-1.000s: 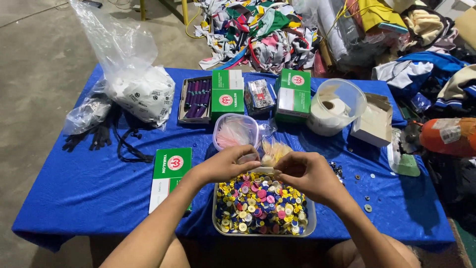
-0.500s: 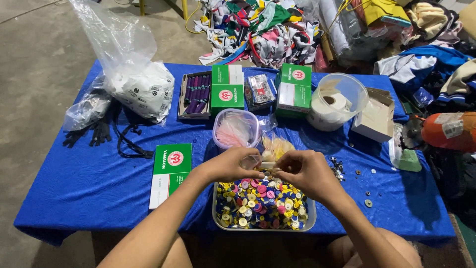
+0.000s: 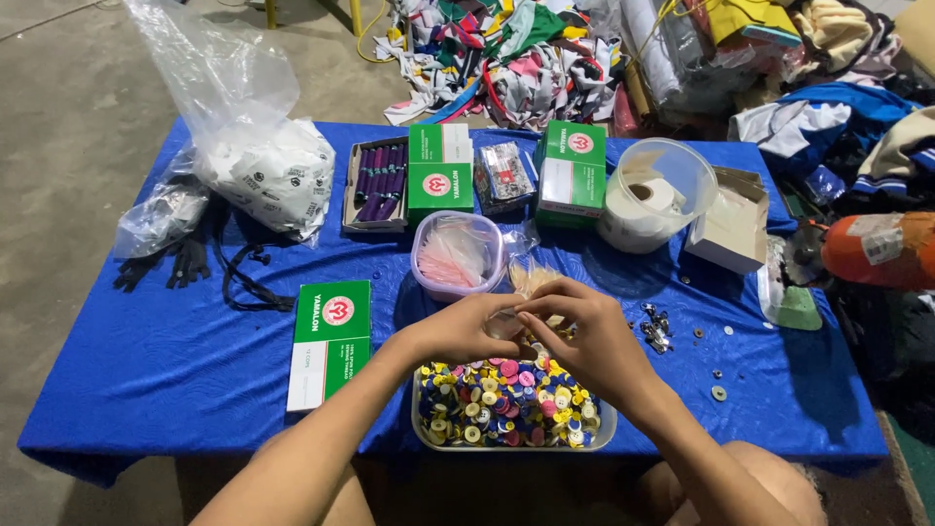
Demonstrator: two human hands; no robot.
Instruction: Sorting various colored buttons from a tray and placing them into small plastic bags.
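Both hands, the left hand [image 3: 466, 329] and right hand [image 3: 582, 331], pinched one small clear bag [image 3: 505, 323] together, right above the tray [image 3: 513, 446] of buttons [image 3: 506, 394], so spills landed inside.

glossy plastic buttons [image 3: 506, 399], metal tray [image 3: 419, 429], blue cloth [image 3: 146, 360]
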